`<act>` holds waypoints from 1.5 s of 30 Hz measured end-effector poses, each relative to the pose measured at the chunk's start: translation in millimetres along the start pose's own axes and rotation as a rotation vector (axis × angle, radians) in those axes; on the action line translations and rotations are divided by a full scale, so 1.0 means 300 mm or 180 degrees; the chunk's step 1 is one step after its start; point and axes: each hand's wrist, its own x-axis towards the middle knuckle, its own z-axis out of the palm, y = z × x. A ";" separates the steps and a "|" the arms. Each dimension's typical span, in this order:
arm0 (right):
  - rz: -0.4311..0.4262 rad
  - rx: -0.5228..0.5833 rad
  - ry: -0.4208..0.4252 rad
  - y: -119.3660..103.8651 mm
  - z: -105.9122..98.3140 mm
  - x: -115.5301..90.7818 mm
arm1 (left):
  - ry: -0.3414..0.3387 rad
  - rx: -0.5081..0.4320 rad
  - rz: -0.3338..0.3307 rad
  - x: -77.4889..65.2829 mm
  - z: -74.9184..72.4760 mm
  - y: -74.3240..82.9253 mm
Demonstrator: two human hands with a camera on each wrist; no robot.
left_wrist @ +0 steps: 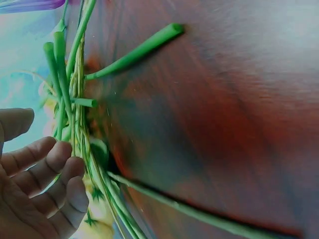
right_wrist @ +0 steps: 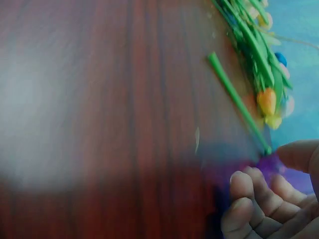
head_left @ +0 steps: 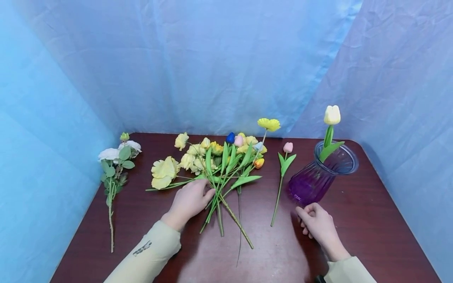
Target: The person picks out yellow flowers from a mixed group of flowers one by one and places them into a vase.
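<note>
A: Left hand (head_left: 192,198)?

B: At the heap (head_left: 225,157) of flowers, over the part where stems cross. Fingers loosely bent, thumb standing apart: grip released. Left wrist view puts the fingertips right by the stems; whether they touch, cannot tell.

A: Heap's position?

B: Mid-table (head_left: 371,236), stem ends toward the person, blooms toward the curtain (head_left: 226,70). Mostly pale yellow; a blue tulip (head_left: 230,138) among them, an orange tulip (head_left: 259,163) on the right side. One broad yellow bloom (head_left: 166,173) at the left edge.

A: Right hand (head_left: 318,226)?

B: Near the foot of the vase (head_left: 309,186), on the person's side. Fingers relaxed and half curled, thumb clear of them in the right wrist view. Grip released here too.

A: And the vase?

B: Glass, purple low down, right part of the table. A white tulip (head_left: 332,115) stands in it, bloom well above the rim.

A: Others?

B: A pink tulip (head_left: 284,167) lies singly between heap and vase. White roses (head_left: 110,171) lie well apart, toward the left edge, stems pointing to the person.
</note>
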 end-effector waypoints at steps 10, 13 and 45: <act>-0.0481 -0.0101 0.0644 0.050 -0.095 0.053 | -0.0260 0.0099 -0.0177 0.093 0.036 0.060; -0.0751 0.0208 0.0577 0.040 -0.110 0.085 | -0.0363 0.0182 -0.0297 0.114 0.047 0.069; -0.0660 0.0456 0.0299 0.016 -0.133 0.164 | -0.0047 -0.1324 -0.0683 0.083 -0.044 0.050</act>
